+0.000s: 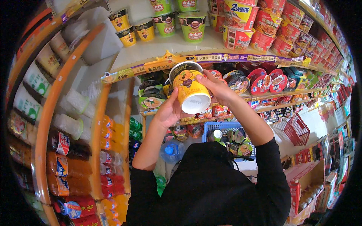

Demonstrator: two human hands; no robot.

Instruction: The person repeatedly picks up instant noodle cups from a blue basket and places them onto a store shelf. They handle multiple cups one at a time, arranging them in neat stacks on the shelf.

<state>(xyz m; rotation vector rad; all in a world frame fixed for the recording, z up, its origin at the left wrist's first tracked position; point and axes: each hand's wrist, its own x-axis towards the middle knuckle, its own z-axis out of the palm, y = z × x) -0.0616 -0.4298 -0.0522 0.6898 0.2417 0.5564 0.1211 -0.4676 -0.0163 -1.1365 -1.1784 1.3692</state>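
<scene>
Between my two hands I hold a yellow instant noodle cup, tilted so that its white bottom shows. My left hand grips its lower left side, and my right hand is on its upper right side, fingers around the wall. The cup is in front of the front edge of a white shelf. On that shelf stand smaller yellow cups, green cups and stacked red noodle tubs.
Below are shelves of noodle bowls. A blue plastic basket with bowls stands on the floor near a large water bottle. Drink bottles fill the left shelves. A red basket and an open carton are at right.
</scene>
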